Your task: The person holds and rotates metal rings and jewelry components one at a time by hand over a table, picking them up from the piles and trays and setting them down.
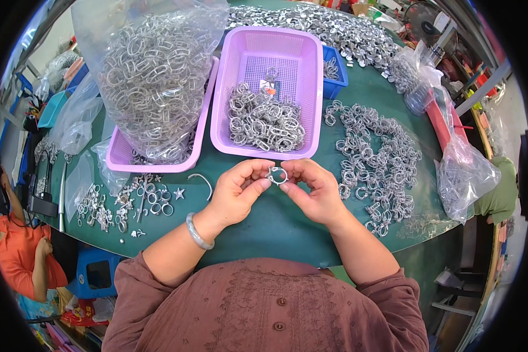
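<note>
A silver-coloured metal ring is pinched between the fingertips of both hands, just in front of the middle purple basket. My left hand is closed on its left side, thumb and fingers pressed together. My right hand is closed on the right side of the same ring, thumb below. Part of the band is covered by the fingertips. Behind the hands, a heap of similar rings fills the near part of the basket. A spread pile of rings lies right of my right hand.
A clear bag of rings stands in another purple basket. Loose rings and a star piece lie at the left. A blue bin, metal pieces and plastic bags surround the green table. A person in orange sits far left.
</note>
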`<state>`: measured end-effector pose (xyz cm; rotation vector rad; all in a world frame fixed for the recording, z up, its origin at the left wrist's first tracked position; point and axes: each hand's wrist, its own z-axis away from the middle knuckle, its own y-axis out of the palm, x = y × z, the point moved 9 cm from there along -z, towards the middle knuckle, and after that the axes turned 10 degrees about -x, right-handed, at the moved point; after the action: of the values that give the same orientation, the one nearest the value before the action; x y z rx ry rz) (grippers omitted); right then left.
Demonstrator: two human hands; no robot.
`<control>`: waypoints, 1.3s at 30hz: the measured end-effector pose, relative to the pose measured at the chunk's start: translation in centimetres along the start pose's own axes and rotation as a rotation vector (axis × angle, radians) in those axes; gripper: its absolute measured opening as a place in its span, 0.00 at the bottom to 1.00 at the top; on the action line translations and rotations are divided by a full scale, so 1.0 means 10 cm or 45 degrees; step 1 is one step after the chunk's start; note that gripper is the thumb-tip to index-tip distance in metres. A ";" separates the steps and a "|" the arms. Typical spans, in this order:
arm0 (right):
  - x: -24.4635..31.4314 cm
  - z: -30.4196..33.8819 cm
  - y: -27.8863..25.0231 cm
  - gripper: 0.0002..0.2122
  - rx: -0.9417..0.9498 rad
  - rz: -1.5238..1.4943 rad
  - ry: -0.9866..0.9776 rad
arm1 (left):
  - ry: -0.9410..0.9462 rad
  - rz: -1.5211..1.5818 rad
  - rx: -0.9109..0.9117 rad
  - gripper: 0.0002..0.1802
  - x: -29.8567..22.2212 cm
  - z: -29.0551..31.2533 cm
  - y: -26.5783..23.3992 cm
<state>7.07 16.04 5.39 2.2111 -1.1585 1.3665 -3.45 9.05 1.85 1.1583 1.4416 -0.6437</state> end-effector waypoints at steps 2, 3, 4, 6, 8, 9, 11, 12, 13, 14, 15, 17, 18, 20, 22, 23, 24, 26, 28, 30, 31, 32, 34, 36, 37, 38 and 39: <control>0.00 0.00 0.00 0.15 -0.002 -0.003 0.001 | 0.020 -0.001 0.002 0.15 -0.01 0.00 0.00; 0.00 0.00 0.00 0.15 -0.003 -0.006 0.003 | 0.017 0.001 0.000 0.15 0.00 0.00 0.00; 0.00 0.00 0.00 0.15 -0.003 -0.006 0.003 | 0.015 0.003 -0.002 0.15 0.00 0.00 -0.01; -0.04 0.02 0.00 0.16 -0.024 -0.070 0.044 | -0.016 0.008 0.005 0.15 0.02 0.00 -0.01; -0.05 0.03 0.00 0.16 -0.016 -0.088 0.067 | -0.047 0.014 0.010 0.15 0.03 0.01 0.00; -0.07 0.03 0.00 0.17 -0.008 -0.106 0.090 | -0.060 0.026 0.007 0.15 0.04 0.01 0.00; -0.08 0.03 0.00 0.17 -0.011 -0.112 0.097 | -0.074 0.038 0.003 0.15 0.04 0.01 0.00; -0.09 0.03 0.00 0.17 -0.015 -0.119 0.103 | -0.077 0.052 0.001 0.15 0.04 0.01 0.00; -0.09 0.03 0.00 0.17 -0.014 -0.119 0.103 | -0.081 0.065 -0.002 0.15 0.04 0.00 0.00; -0.09 0.03 0.00 0.17 -0.013 -0.126 0.110 | -0.081 0.066 -0.002 0.15 0.04 0.00 0.00; -0.09 0.03 0.00 0.17 -0.012 -0.132 0.117 | -0.093 0.073 -0.004 0.14 0.04 0.00 0.00; -0.10 0.04 0.00 0.17 -0.012 -0.135 0.121 | -0.105 0.080 -0.006 0.14 0.05 0.00 0.00; -0.10 0.04 0.00 0.17 -0.011 -0.138 0.125 | -0.109 0.082 -0.005 0.14 0.06 0.00 0.00; -0.12 0.05 0.00 0.17 -0.009 -0.147 0.142 | -0.113 0.084 -0.004 0.14 0.06 0.00 0.00; -0.13 0.05 0.00 0.17 -0.007 -0.156 0.159 | -0.123 0.116 -0.017 0.15 0.06 0.00 0.00; -0.13 0.05 0.01 0.17 -0.003 -0.194 0.177 | -0.123 0.116 -0.017 0.15 0.06 0.01 0.00; -0.13 0.05 0.01 0.18 0.000 -0.231 0.195 | -0.075 0.054 -0.016 0.15 0.03 0.01 0.00; -0.14 0.06 0.01 0.18 -0.010 -0.266 0.253 | -0.027 -0.009 -0.014 0.15 0.00 0.01 0.00; -0.18 0.07 0.00 0.18 -0.021 -0.301 0.311 | -0.028 0.030 -0.021 0.16 -0.02 0.02 0.01; -0.17 0.06 0.00 0.18 -0.012 -0.283 0.276 | -0.028 -0.006 -0.005 0.16 -0.03 0.02 0.01; -0.16 0.06 0.00 0.18 -0.012 -0.282 0.276 | -0.028 -0.043 0.010 0.17 -0.03 0.02 0.02; -0.15 0.06 0.00 0.19 -0.024 -0.280 0.270 | -0.028 -0.043 0.009 0.17 -0.03 0.02 0.03; -0.15 0.05 -0.01 0.19 -0.035 -0.278 0.264 | -0.015 -0.024 0.012 0.18 -0.06 0.03 0.05; -0.14 0.05 -0.03 0.18 -0.043 -0.196 0.229 | -0.016 -0.025 0.029 0.18 -0.07 0.04 0.05; -0.16 0.05 -0.04 0.18 -0.044 -0.195 0.230 | -0.017 -0.027 0.046 0.17 -0.07 0.04 0.06; -0.14 0.05 -0.04 0.18 -0.047 -0.152 0.181 | -0.018 -0.027 0.046 0.17 -0.06 0.04 0.06; -0.12 0.04 -0.04 0.18 -0.051 -0.109 0.133 | -0.031 0.026 0.029 0.17 -0.05 0.03 0.04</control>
<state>7.40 16.64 4.22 2.1098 -1.0337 1.3934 -2.99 8.81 2.33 1.1774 1.4033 -0.6592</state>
